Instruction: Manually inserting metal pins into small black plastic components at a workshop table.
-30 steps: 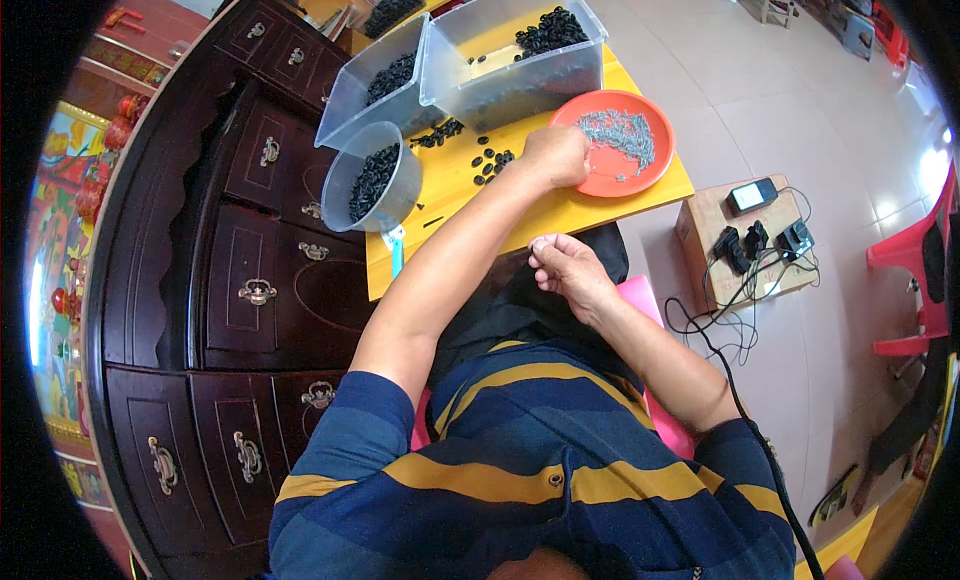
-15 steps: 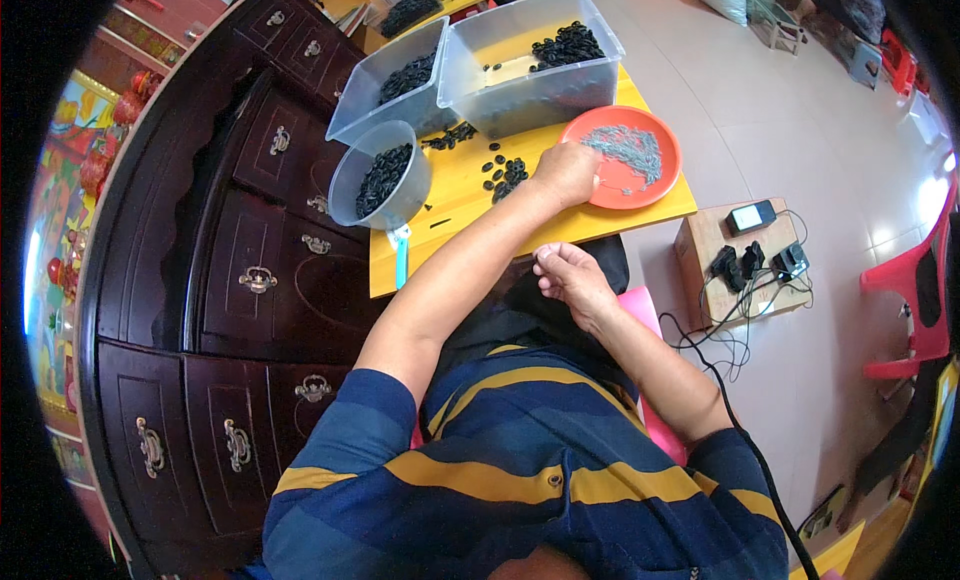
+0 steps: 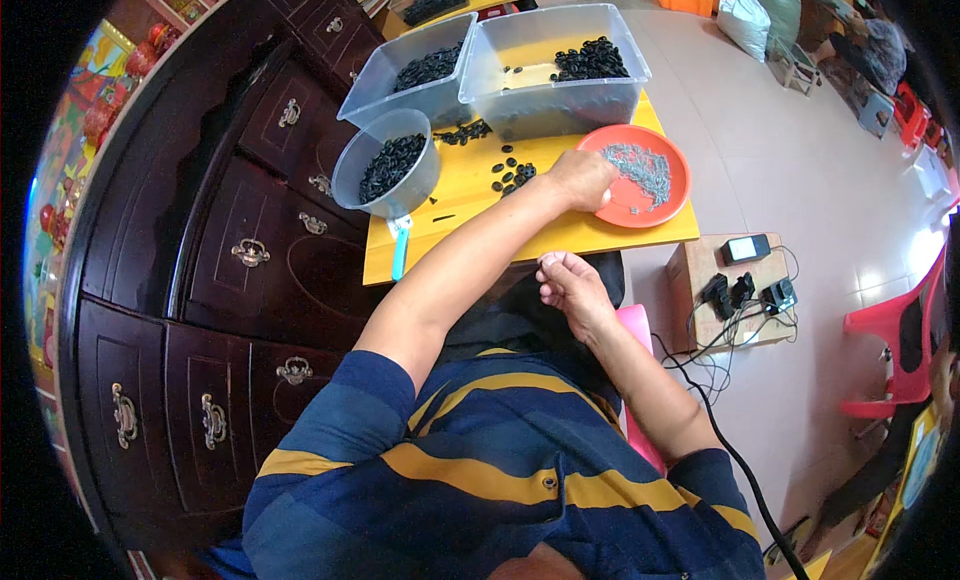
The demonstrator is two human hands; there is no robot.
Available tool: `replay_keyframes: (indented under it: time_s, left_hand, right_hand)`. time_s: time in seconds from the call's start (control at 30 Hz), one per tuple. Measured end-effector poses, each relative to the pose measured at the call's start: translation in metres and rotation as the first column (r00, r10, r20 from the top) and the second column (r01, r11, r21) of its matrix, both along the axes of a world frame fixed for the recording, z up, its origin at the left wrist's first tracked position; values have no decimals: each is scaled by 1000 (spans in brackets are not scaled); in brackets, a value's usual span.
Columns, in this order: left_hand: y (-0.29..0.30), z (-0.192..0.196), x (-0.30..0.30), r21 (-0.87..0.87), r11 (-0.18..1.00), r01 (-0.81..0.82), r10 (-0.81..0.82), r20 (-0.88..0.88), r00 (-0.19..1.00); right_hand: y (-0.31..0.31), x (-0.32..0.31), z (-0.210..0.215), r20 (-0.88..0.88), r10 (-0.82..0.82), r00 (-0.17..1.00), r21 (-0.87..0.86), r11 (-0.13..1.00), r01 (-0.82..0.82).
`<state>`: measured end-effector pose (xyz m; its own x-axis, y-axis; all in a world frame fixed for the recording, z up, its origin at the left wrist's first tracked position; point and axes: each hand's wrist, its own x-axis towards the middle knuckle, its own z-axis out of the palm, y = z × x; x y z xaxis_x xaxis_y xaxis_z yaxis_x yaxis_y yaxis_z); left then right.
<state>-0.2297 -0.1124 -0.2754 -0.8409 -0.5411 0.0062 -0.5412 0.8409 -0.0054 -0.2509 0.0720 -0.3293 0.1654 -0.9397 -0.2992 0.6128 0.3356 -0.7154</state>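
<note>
orange plate (image 3: 668, 201): round, shallow, at the right end of the yellow tabletop (image 3: 470, 242), its rim close to the tabletop's right edge. holds a loose heap of small grey pieces (image 3: 640, 168), too fine to identify.

left hand (image 3: 582, 177): reached forward, resting at the plate's left rim, touching it. fingers curled under, knuckles up; whether anything is pinched cannot be told.

right hand (image 3: 570, 283): held below the tabletop's near edge, over the lap, well apart from the plate. fingers loosely bent toward the thumb; possibly a small item between them, cannot tell.

black pieces (image 3: 510, 172): a scatter on the tabletop just left of the left hand, between it and the round tub (image 3: 388, 167).

round tub: clear, partly filled with black pieces, at the tabletop's left edge. blue handle (image 3: 400, 252) lies just below it, overhanging the near edge.

bins (image 3: 545, 68): two clear rectangular ones side by side at the far edge, both holding black pieces.

risks, as judged: the plate sits near the edge, so a push from the left hand could slide or tip it and spill the grey pieces to the floor; a sweeping forearm could knock the scattered black pieces off; grey and black pieces could mix at the rim.
</note>
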Motion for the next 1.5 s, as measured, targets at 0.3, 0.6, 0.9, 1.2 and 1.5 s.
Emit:
replay_keyframes:
  time_s: [0.3, 0.6, 0.9, 1.2, 1.5]
  left_hand:
    - [-4, -6, 5, 30, 998, -51, 54, -95, 994]
    - [3, 8, 16, 255, 967, -11, 163, -585, 795]
    - [56, 3, 79, 650, 758, 50, 506, -636, 583]
    - [130, -31, 149, 830, 551, 86, 758, -541, 365]
    - [144, -37, 168, 777, 629, 23, 732, -601, 321]
  right_hand:
    - [0, -1, 0, 11, -9, 1000, 1, 1000, 9]
    - [1, -2, 3, 18, -9, 1000, 18, 1000, 9]
    - [0, -2, 1, 10, -38, 999, 18, 999, 38]
    - [0, 2, -6, -115, -99, 988, -12, 995, 99]
    - [4, 9, -2, -239, -36, 970, -47, 999, 26]
